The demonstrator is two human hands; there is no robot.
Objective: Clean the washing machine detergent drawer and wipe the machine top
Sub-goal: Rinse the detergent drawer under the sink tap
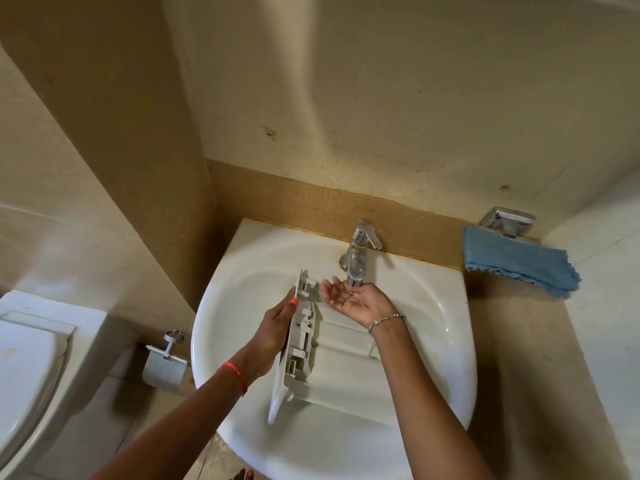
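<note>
- left hand (277, 323) comes in from the left; it grips the front panel of the detergent drawer (332, 368), thumb hooked over the edge
- right hand (349, 299) is palm up, fingers loose, holding nothing, right under the tap (358, 258)
- drawer is tipped on its side inside the sink (214, 341); blue cloth (519, 261) lies on the tabletop to the right

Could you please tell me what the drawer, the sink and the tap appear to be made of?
Drawer: likely moulded plastic, matt white-grey, with thin ribs and clips. Sink: probably glazed ceramic, glossy white with soft highlights. Tap: looks like chromed metal, mirror-bright reflections.
</note>
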